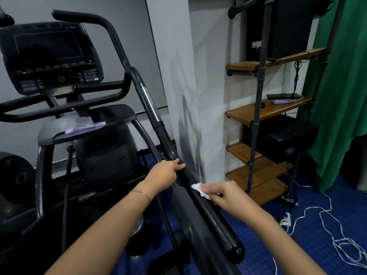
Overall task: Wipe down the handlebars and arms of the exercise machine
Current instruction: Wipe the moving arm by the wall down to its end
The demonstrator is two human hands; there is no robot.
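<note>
A black exercise machine fills the left, with a console (49, 56) and curved handlebars (83, 18). Its long right arm (156, 120) slopes down from the upper handlebar to a rounded black end (234, 250) near me. My left hand (165, 172) grips this arm, fingers curled over the top. Just below it, my right hand (224, 194) presses a small white wipe (199, 189) against the arm, fingers pinching the wipe.
A pack of wipes (85, 126) lies on the machine's grey tray. A white pillar (188, 86) stands close behind the arm. Wooden pipe shelves (266, 112) hold black boxes and a phone. White cables (325, 215) trail over blue carpet beside a green curtain (341, 96).
</note>
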